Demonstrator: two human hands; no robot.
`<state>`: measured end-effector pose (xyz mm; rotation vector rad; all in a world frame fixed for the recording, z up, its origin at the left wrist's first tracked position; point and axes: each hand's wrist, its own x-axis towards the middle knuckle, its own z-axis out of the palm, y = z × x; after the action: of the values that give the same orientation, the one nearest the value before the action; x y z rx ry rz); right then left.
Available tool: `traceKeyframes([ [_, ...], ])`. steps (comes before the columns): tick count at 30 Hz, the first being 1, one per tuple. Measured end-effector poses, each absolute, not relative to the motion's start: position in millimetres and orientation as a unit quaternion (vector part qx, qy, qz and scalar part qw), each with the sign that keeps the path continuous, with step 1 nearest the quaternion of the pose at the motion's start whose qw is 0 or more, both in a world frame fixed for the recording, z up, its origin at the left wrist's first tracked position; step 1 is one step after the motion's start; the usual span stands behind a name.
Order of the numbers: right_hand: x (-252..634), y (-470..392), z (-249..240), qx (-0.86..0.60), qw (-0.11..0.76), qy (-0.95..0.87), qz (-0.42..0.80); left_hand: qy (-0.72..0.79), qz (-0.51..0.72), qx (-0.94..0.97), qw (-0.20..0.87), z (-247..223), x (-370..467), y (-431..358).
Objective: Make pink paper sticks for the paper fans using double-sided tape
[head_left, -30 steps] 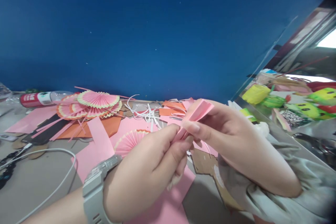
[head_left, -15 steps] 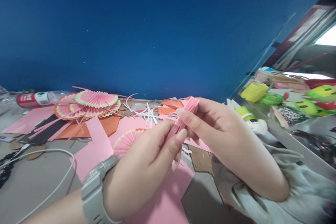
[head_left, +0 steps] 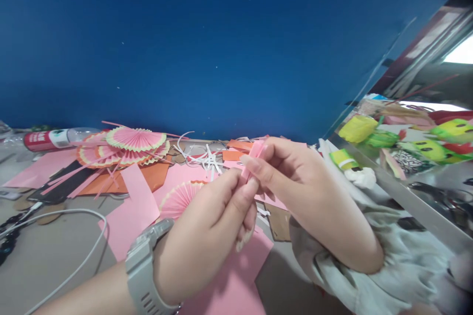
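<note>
Pinching a folded pink paper strip [head_left: 253, 160] between both hands, I close my left hand [head_left: 207, 236] on its lower end at seven o'clock, my right hand [head_left: 295, 182] at three o'clock.

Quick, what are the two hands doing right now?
Left hand: closed, pinching the lower end of the folded pink paper.
Right hand: closed, pinching the upper end of the same paper.
</note>
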<state>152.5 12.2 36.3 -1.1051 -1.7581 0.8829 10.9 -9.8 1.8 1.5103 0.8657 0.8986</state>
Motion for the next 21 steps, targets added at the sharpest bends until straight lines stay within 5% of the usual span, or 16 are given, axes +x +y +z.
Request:
traceKeyframes([
  [21,150,16,31,-0.406,0.437,-0.719,0.356,0.342,0.412,0.590,0.605,-2,12,-6],
])
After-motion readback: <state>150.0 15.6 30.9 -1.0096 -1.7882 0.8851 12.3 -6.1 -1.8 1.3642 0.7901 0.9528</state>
